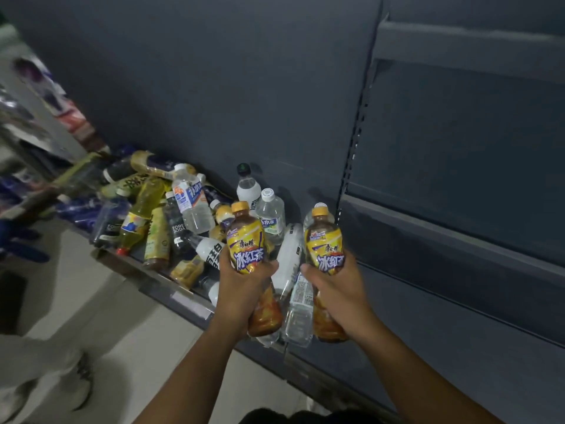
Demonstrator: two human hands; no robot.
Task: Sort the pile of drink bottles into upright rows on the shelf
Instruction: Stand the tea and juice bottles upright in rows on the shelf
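Now the left hand [244, 289] is gripping the left tea bottle [247, 240] and the right hand [336, 295] the right tea bottle [324, 243], both roughly upright over the shelf [177, 298] front edge. Palms are hiding their waists. Leftward, the pile [159, 215] is lying jumbled, its far end blurring into the dark.

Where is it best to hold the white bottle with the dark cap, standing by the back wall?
Probably around the shoulder of the white bottle, just under its dark cap, coming from above: it stands upright, and the clear water bottle crowds its lower body.
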